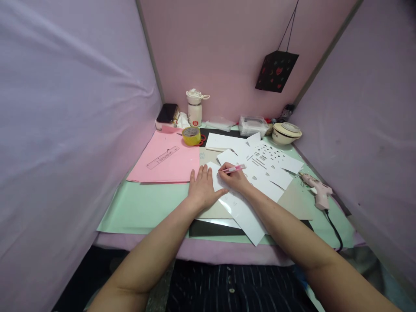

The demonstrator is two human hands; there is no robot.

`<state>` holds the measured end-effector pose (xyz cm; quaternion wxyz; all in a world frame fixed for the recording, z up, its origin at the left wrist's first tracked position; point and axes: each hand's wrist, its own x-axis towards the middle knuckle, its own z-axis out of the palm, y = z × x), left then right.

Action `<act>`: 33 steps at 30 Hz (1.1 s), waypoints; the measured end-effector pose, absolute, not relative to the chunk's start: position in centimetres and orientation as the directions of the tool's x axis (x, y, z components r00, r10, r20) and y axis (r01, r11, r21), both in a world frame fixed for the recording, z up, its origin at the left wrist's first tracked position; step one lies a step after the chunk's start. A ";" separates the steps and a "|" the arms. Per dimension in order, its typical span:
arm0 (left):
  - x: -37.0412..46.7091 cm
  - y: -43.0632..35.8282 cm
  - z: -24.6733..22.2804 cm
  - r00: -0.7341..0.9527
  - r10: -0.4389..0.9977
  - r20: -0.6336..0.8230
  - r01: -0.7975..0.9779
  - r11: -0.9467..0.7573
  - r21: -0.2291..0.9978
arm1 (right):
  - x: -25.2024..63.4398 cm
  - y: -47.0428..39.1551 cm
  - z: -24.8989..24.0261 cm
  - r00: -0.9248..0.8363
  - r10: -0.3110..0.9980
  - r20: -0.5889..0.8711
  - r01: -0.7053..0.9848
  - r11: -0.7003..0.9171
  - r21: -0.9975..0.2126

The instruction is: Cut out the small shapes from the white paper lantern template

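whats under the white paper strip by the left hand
Beige board, pale sheet, black sheet and green cover show around the white paper strip and seem to run beneath it; anything wholly covered can't be seen.

At mid-frame, the right hand (234, 177) is hiding the tip of the pink pen (238, 168), and the left hand (203, 190) is covering part of a white sheet (248, 219), whose faint marks are proving too small to read. Above, the yellow tape roll (191, 136) is blocking part of the scissors (203, 139). The top edge is cutting the cords (288, 30); the bottom edge is cropping the left forearm (156, 247) and right forearm (299, 229).
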<state>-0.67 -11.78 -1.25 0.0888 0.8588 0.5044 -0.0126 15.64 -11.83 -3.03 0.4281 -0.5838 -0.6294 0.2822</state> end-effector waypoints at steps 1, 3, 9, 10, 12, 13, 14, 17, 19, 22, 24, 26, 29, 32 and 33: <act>-0.7 -11.8 -1.2 0.491 0.864 -0.111 0.868 -0.475 0.142 | 15.6 -11.9 -3.0 0.045 0.977 0.209 0.495 0.160 -0.854; -0.7 -11.8 -1.2 0.491 0.864 -0.109 0.868 -0.475 0.146 | 15.6 -12.0 -3.0 0.039 0.978 0.206 0.502 0.159 -0.850; -0.7 -11.6 -1.7 0.492 0.865 -0.102 0.867 -0.476 0.146 | 15.6 -12.2 -3.3 -0.002 0.970 0.244 0.542 0.206 -0.815; -0.7 -11.6 -1.8 0.491 0.865 -0.103 0.868 -0.475 0.145 | 15.6 -12.2 -3.4 -0.008 0.968 0.251 0.547 0.215 -0.809; -0.7 -11.6 -1.9 0.490 0.866 -0.103 0.869 -0.474 0.144 | 15.6 -12.2 -3.5 -0.015 0.966 0.257 0.558 0.221 -0.800; -0.7 -11.5 -2.0 0.489 0.866 -0.101 0.869 -0.474 0.144 | 15.6 -12.2 -3.5 -0.014 0.967 0.256 0.562 0.219 -0.797; -0.7 -11.5 -2.0 0.489 0.867 -0.099 0.869 -0.474 0.144 | 15.6 -12.2 -3.4 -0.011 0.967 0.253 0.566 0.215 -0.796; -0.6 -11.6 -1.9 0.485 0.868 -0.104 0.871 -0.469 0.143 | 15.5 -12.1 -3.3 0.003 0.970 0.242 0.572 0.196 -0.796; -0.6 -11.7 -1.7 0.481 0.870 -0.113 0.874 -0.465 0.140 | 15.4 -12.1 -3.2 0.009 0.972 0.234 0.577 0.186 -0.795; -0.5 -11.7 -1.5 0.480 0.870 -0.114 0.875 -0.465 0.138 | 15.4 -12.1 -3.0 0.013 0.972 0.236 0.580 0.185 -0.793; -0.5 -11.8 -1.5 0.482 0.869 -0.113 0.873 -0.467 0.141 | 15.3 -12.1 -3.0 0.014 0.971 0.239 0.578 0.187 -0.794; -0.5 -11.7 -1.5 0.484 0.868 -0.111 0.872 -0.468 0.142 | 15.3 -12.2 -2.9 0.014 0.971 0.238 0.576 0.187 -0.796; -0.5 -11.7 -1.6 0.486 0.867 -0.107 0.871 -0.471 0.141 | 15.4 -12.3 -2.8 0.015 0.972 0.233 0.576 0.182 -0.797; -0.5 -11.7 -1.6 0.487 0.867 -0.104 0.871 -0.472 0.139 | 15.3 -12.3 -2.7 0.018 0.974 0.226 0.580 0.174 -0.796; -0.5 -11.7 -1.7 0.487 0.867 -0.104 0.871 -0.472 0.138 | 15.3 -12.3 -2.7 0.019 0.974 0.225 0.579 0.172 -0.797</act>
